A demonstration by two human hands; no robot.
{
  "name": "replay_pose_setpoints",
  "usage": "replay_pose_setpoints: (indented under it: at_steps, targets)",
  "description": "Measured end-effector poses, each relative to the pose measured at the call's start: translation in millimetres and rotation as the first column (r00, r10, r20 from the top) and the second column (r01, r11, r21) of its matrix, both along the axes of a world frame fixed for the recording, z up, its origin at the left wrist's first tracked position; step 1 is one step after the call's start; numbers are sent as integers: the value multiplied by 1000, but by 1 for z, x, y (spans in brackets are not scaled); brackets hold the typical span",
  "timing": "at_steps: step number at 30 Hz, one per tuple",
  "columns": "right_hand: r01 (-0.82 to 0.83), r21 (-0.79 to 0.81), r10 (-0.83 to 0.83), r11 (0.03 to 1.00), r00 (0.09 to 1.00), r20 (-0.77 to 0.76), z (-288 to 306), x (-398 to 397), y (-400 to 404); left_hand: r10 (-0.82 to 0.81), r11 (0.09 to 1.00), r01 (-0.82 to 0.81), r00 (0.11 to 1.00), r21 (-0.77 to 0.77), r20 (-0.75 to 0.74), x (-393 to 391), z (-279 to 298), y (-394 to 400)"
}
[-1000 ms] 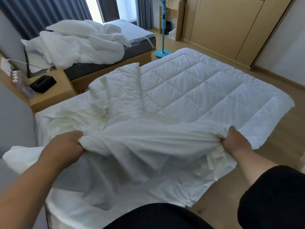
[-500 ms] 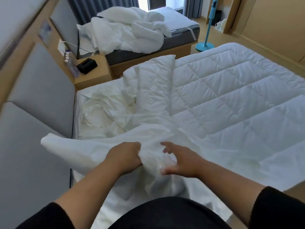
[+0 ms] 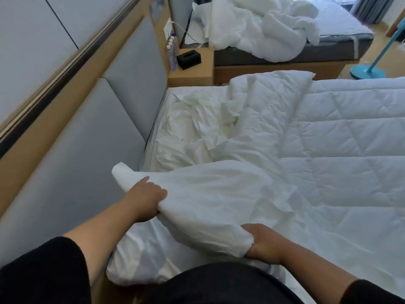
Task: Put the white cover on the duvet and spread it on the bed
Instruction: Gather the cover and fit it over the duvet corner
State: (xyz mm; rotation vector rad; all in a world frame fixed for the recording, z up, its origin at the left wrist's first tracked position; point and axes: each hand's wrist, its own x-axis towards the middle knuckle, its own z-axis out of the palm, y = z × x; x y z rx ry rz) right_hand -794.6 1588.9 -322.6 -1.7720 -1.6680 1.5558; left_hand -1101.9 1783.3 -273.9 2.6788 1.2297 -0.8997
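white cover (image 3: 210,194) bunched between left grip (image 3: 144,200) and right grip (image 3: 266,244).

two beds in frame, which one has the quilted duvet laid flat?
The near bed under the hands: its white quilted duvet lies flat. The far grey bed holds crumpled bedding.

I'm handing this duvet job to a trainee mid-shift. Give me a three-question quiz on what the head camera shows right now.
1. True or false: both hands grip the white cover.
2. Multiple choice: where does the quilted duvet lie? A) on the far bed B) on the near bed, mostly uncovered C) on the floor.
3. Short answer: what dark item sits on the nightstand between the two beds?

Key
1. True: the left hand grips a covered corner near the headboard, index finger extended; the right hand clutches bunched cover at the near edge.
2. B.
3. A black tissue box, beside some bottles.
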Motion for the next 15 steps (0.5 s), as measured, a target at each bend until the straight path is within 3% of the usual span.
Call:
replay_pose_setpoints:
  at_steps: [4, 6, 8, 10, 12, 14, 15]
  targets:
    - [-206, -226, 253, 952, 946, 203, -41, -8, 2, 86, 989, -81, 996, -123, 36, -17, -28, -47]
    - [-318, -355, 409, 879, 886, 219, -55, -19, -6, 92, 980, -85, 995, -179, 29, -24, -36, -75]
    - [-411, -387, 521, 825, 820, 239, -60, -33, -13, 95, 976, -84, 994, -200, 49, -28, -39, -95]
    - [-400, -204, 443, 894, 859, 256, -55, -51, -14, 95, 980, -80, 993, -180, 74, -28, -34, -105]
    - [-238, 106, 216, 966, 959, 184, -44, -74, -7, 45, 988, -26, 992, -154, 119, -26, -27, -110]
    - [-77, 384, 11, 920, 985, 170, -38, -95, 9, -56, 990, 78, 982, -119, 178, -22, -17, -114]
    - [-26, 437, -64, 899, 980, 189, -39, -100, 21, -125, 985, 149, 965, -87, 229, -21, -11, -115]
